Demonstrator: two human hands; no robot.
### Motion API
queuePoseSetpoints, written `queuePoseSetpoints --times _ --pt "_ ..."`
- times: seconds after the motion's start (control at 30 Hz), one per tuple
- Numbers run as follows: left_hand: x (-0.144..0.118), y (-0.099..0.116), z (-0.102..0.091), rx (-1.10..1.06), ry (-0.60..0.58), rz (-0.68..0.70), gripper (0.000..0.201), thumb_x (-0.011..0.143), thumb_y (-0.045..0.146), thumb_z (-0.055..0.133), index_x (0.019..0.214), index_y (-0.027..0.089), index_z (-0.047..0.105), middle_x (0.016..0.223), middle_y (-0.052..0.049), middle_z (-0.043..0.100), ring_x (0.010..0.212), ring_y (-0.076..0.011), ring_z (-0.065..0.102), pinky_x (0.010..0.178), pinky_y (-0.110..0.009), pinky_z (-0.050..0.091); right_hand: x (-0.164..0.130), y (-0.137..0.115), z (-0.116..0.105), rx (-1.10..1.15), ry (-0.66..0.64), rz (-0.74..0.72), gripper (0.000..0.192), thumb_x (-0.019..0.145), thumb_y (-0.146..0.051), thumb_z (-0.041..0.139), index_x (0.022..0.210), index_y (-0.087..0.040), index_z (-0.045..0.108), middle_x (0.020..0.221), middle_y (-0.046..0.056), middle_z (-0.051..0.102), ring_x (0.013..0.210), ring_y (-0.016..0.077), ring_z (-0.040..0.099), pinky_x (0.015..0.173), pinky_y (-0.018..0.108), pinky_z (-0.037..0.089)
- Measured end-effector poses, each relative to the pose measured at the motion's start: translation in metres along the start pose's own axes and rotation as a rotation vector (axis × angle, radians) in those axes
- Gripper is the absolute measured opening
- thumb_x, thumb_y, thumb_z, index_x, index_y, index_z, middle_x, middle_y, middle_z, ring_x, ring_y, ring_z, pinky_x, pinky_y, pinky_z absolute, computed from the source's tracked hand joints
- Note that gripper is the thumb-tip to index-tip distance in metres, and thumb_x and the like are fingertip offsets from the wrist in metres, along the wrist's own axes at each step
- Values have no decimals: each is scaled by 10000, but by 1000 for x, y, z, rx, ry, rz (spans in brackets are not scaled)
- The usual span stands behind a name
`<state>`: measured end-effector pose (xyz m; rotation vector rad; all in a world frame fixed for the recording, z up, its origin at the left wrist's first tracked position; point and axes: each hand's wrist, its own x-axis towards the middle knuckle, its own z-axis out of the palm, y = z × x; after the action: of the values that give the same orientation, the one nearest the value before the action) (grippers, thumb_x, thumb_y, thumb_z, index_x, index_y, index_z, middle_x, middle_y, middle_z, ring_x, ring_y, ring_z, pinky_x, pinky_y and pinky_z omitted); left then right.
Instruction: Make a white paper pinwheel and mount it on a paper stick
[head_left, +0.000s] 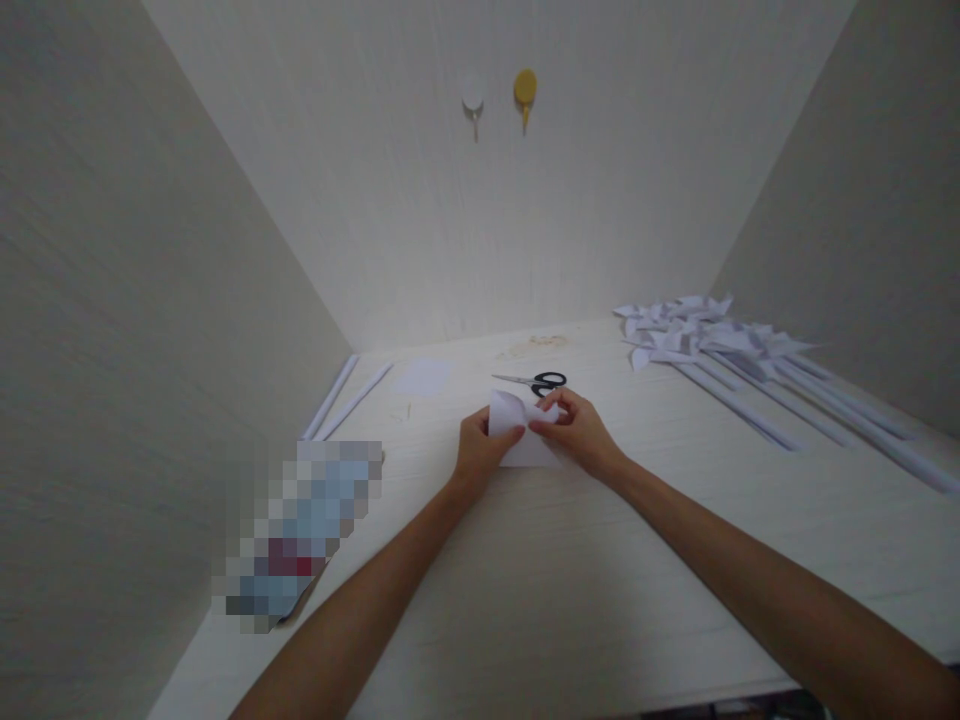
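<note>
Both hands hold one white paper sheet (529, 455) over the middle of the table. My left hand (478, 450) is closed on its left side, thumb pressed near the centre. My right hand (581, 432) pinches a curled part of the paper at the upper right. The sheet's upper edge bends upward between the hands, and its lower edge lies flat-looking toward me. Just beyond the fingers rest scissors (536, 381) with black handles, blades pointing left.
Several white paper pinwheels (682, 335) on rolled paper sticks (742, 405) lie at the right. Two paper rolls (330, 397) and a square paper sheet (424, 377) are at the left, above a blurred-out object (307, 530). Two hooks, white (473, 102) and yellow (526, 88), hang on the back wall.
</note>
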<state>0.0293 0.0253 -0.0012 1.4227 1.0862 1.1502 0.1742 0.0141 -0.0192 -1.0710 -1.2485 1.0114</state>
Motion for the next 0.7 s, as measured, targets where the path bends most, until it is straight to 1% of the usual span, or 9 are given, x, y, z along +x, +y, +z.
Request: queuePoseSetpoints --times 0.07,0.13,0.2,0.27,0.37,0.47,0.53,0.7 --pt "0 0 0 36 -16 15 185 532 222 651 669 110 598 592 9 574 525 -108 498 495 -226 398 -1 0 1 88 11 16 350 547 -225 681 750 -209 396 799 -36 555 464 49 473 406 176 369" --pt "0 -1 0 69 -30 11 177 535 226 648 655 109 590 588 10 569 523 -107 497 494 -226 398 -2 0 1 121 8 34 396 546 -208 677 773 -222 353 787 -54 545 446 44 470 380 161 360" --pt "0 -1 0 73 -46 -5 215 528 222 652 702 108 596 619 3 582 547 -114 514 514 -232 412 -1 0 1 124 -12 73 433 542 -208 674 795 -234 323 788 -64 531 421 39 456 344 152 345" --pt "2 -2 -1 42 -64 -25 328 515 207 664 821 112 594 662 -4 596 580 -121 533 542 -239 428 -1 0 0 122 -44 105 474 533 -207 677 821 -245 302 796 -70 519 415 39 452 331 153 352" --pt "5 -2 -5 -26 -110 -52 530 495 174 679 1001 123 531 656 8 591 574 -115 535 547 -234 435 0 -1 -4 116 -122 141 542 518 -186 687 863 -258 274 779 -77 512 420 42 461 342 158 371" --pt "8 -2 -10 -75 -189 -71 673 478 153 688 1108 139 450 637 21 586 543 -111 535 531 -231 434 1 -3 -7 132 -190 168 600 502 -143 688 895 -263 252 750 -82 510 448 52 488 383 169 395" --pt "9 0 -13 -63 -240 -83 739 464 151 695 1147 150 413 660 14 597 538 -115 544 524 -232 433 0 -5 -9 130 -229 182 622 502 -118 679 921 -265 244 744 -81 515 476 61 504 414 180 409" --pt "8 4 -13 64 -331 -77 715 465 140 681 1136 136 434 647 -5 596 552 -120 555 519 -219 421 0 -6 -10 49 -292 161 637 525 -76 646 975 -261 236 727 -73 522 507 62 498 437 172 390"
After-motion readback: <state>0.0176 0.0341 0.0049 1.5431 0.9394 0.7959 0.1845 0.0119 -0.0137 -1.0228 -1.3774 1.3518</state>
